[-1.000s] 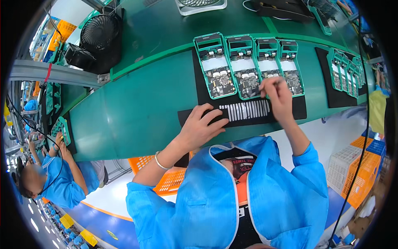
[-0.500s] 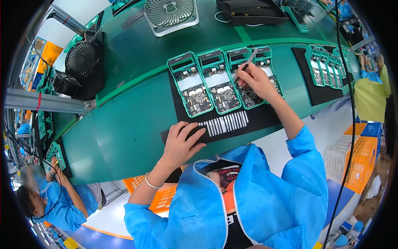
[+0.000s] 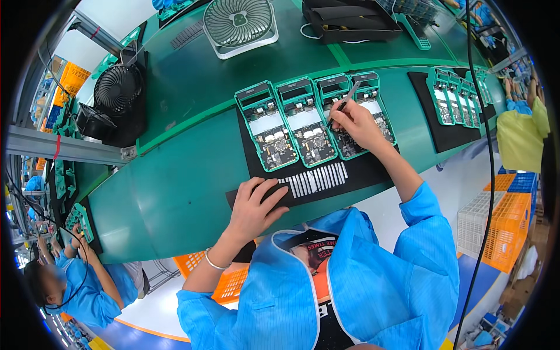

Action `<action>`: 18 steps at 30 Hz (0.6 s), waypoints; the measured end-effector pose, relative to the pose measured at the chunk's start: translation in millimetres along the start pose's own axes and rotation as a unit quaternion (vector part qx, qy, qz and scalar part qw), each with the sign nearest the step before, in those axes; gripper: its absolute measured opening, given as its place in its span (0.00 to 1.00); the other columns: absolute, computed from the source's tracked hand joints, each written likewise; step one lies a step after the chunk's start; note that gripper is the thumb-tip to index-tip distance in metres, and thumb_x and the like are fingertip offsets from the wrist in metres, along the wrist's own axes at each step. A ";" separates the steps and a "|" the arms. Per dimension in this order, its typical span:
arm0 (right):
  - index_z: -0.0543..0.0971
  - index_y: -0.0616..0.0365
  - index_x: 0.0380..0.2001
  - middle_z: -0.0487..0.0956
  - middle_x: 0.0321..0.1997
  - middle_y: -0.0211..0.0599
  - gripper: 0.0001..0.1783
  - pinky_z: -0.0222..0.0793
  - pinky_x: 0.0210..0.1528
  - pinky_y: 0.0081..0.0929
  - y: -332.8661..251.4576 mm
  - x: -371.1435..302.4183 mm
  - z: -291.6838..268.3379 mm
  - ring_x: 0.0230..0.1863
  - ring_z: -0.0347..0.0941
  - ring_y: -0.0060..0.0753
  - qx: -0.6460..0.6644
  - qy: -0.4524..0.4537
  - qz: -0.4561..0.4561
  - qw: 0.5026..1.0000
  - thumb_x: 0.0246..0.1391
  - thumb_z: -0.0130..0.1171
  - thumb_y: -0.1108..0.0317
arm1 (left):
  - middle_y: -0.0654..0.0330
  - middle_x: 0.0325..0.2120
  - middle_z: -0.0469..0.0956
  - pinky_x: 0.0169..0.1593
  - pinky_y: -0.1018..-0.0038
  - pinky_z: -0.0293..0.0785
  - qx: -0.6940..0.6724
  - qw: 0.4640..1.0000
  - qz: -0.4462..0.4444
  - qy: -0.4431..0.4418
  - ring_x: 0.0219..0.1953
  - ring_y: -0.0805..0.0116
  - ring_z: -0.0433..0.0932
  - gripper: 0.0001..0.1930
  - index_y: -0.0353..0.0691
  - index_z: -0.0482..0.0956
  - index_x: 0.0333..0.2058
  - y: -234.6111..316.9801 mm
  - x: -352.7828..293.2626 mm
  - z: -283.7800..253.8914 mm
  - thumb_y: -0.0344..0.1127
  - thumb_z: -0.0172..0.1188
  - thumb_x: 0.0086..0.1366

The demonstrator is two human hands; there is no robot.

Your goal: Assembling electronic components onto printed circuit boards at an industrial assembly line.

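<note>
The right hand has its fingers pinched together around a slim dark tool, its tip down on the third of four green-framed circuit boards lined up on a black mat across the green bench. The left hand lies flat on the mat's near edge, fingers spread apart, gripping nothing, just beside a row of thin white strips. Two desk fans sit farther back.
</note>
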State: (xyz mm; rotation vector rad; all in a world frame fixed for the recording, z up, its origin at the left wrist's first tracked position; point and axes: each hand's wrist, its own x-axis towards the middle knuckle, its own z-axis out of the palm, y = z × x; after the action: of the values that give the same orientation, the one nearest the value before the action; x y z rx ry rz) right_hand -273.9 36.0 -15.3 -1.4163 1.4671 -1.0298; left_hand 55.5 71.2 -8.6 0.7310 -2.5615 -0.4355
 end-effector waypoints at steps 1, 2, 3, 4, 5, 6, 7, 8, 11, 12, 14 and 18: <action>0.72 0.61 0.37 0.76 0.29 0.31 0.09 0.70 0.35 0.21 -0.7 -2.7 1.6 0.30 0.73 0.21 -0.010 0.018 -0.015 1.000 0.63 0.52 0.65 | 0.59 0.48 0.72 0.51 0.59 0.67 0.002 1.000 0.000 0.000 0.50 0.54 0.68 0.24 0.45 0.79 0.46 -0.6 -0.4 -0.2 0.38 0.71 0.47; 0.73 0.61 0.37 0.77 0.27 0.33 0.10 0.70 0.35 0.23 -1.1 -5.1 2.8 0.30 0.75 0.23 -0.020 0.035 -0.030 0.999 0.63 0.53 0.65 | 0.59 0.49 0.72 0.51 0.59 0.67 -0.005 1.000 0.000 0.003 0.50 0.54 0.68 0.24 0.45 0.79 0.46 -1.3 -1.1 0.6 0.38 0.71 0.47; 0.74 0.61 0.38 0.78 0.28 0.35 0.10 0.70 0.35 0.23 0.4 -6.9 3.6 0.30 0.75 0.23 -0.033 0.041 -0.046 0.998 0.62 0.54 0.65 | 0.59 0.49 0.72 0.52 0.59 0.67 -0.012 1.000 -0.001 0.006 0.50 0.54 0.68 0.24 0.45 0.79 0.46 -1.5 -1.8 0.5 0.37 0.71 0.47; 0.74 0.61 0.38 0.78 0.28 0.35 0.10 0.70 0.35 0.23 0.0 -9.0 3.8 0.30 0.75 0.23 -0.032 0.040 -0.047 0.998 0.62 0.54 0.65 | 0.59 0.49 0.72 0.52 0.59 0.67 -0.011 1.000 -0.002 0.006 0.50 0.54 0.68 0.24 0.45 0.79 0.46 -0.4 -2.0 -0.8 0.37 0.71 0.47; 0.74 0.61 0.38 0.78 0.28 0.35 0.09 0.70 0.35 0.23 -0.1 -10.3 4.8 0.30 0.75 0.24 -0.051 0.048 -0.066 0.995 0.61 0.54 0.66 | 0.59 0.48 0.72 0.52 0.60 0.68 -0.018 1.000 -0.013 0.008 0.50 0.53 0.68 0.23 0.45 0.79 0.45 1.0 -2.4 -2.0 0.36 0.70 0.48; 0.75 0.61 0.39 0.78 0.28 0.35 0.09 0.70 0.35 0.22 -0.6 -12.0 6.6 0.31 0.76 0.24 -0.069 0.055 -0.084 0.993 0.61 0.54 0.67 | 0.58 0.48 0.73 0.52 0.60 0.68 -0.025 0.999 -0.025 0.010 0.51 0.53 0.69 0.23 0.44 0.79 0.45 2.2 -2.9 -2.5 0.35 0.70 0.48; 0.75 0.62 0.39 0.79 0.29 0.35 0.08 0.70 0.35 0.22 -4.3 -15.7 8.8 0.31 0.76 0.24 -0.053 0.080 -0.104 0.990 0.61 0.55 0.68 | 0.58 0.48 0.73 0.52 0.60 0.68 -0.023 0.999 -0.029 0.010 0.51 0.53 0.69 0.23 0.44 0.79 0.45 1.9 -2.5 -1.8 0.35 0.70 0.48; 0.75 0.62 0.39 0.79 0.29 0.35 0.08 0.70 0.34 0.21 -11.0 -23.5 14.0 0.31 0.77 0.24 -0.035 0.102 -0.123 0.987 0.60 0.55 0.69 | 0.58 0.48 0.73 0.52 0.60 0.69 -0.037 0.999 -0.027 0.008 0.50 0.53 0.69 0.22 0.44 0.79 0.45 1.9 -4.0 -1.2 0.34 0.70 0.49; 0.75 0.61 0.39 0.80 0.31 0.33 0.07 0.71 0.34 0.20 -31.3 -57.8 46.0 0.34 0.78 0.21 0.140 0.038 -0.044 0.988 0.61 0.55 0.69 | 0.57 0.47 0.73 0.51 0.62 0.71 -0.050 0.999 -0.015 -0.003 0.50 0.53 0.70 0.21 0.42 0.78 0.45 1.9 -2.9 1.0 0.32 0.69 0.50; 0.74 0.62 0.40 0.79 0.31 0.33 0.08 0.71 0.34 0.19 -39.3 -65.9 56.4 0.34 0.77 0.20 0.130 0.000 -0.016 0.991 0.61 0.55 0.69 | 0.57 0.47 0.73 0.51 0.63 0.72 -0.058 0.998 0.001 0.001 0.50 0.53 0.70 0.21 0.42 0.78 0.45 2.1 -1.5 5.1 0.32 0.69 0.50; 0.72 0.64 0.41 0.77 0.38 0.37 0.06 0.74 0.43 0.21 -38.9 -74.6 68.6 0.39 0.77 0.24 0.085 -0.068 0.005 0.994 0.62 0.51 0.74 | 0.56 0.46 0.73 0.52 0.65 0.71 -0.060 0.998 0.033 0.000 0.50 0.54 0.69 0.20 0.39 0.77 0.45 2.0 1.0 8.4 0.33 0.67 0.53; 0.72 0.65 0.41 0.78 0.36 0.37 0.06 0.75 0.40 0.21 -22.9 -76.0 85.9 0.38 0.79 0.24 0.032 -0.036 -0.001 0.999 0.62 0.52 0.75 | 0.57 0.46 0.72 0.54 0.66 0.70 -0.057 0.998 0.036 -0.007 0.50 0.56 0.69 0.20 0.40 0.76 0.46 0.5 3.0 9.7 0.36 0.66 0.54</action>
State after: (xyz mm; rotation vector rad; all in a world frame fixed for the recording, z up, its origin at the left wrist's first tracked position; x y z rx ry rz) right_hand -183.8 110.5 -19.2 -1.3953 1.3692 -1.0067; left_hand 48.2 71.6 -15.7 0.5952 -2.5427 -0.5594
